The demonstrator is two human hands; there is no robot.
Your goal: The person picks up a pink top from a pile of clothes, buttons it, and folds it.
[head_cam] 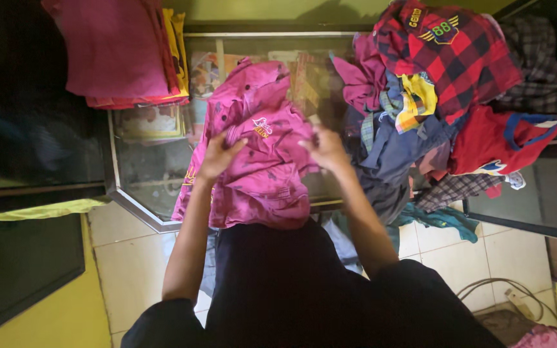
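Note:
A magenta button-up shirt (259, 148) with small yellow embroidery lies spread on the glass counter top (149, 171), its lower edge hanging toward me. My left hand (217, 156) grips the fabric on the shirt's left side. My right hand (327, 148) pinches the cloth at the shirt's right edge. Both forearms reach up from the bottom of the view.
A folded stack of pink, red and yellow clothes (124, 51) sits at the back left. A loose heap of garments (433, 103), topped by a red plaid shirt (452, 51), fills the right side. Tiled floor (130, 264) and a cable (504, 290) lie below.

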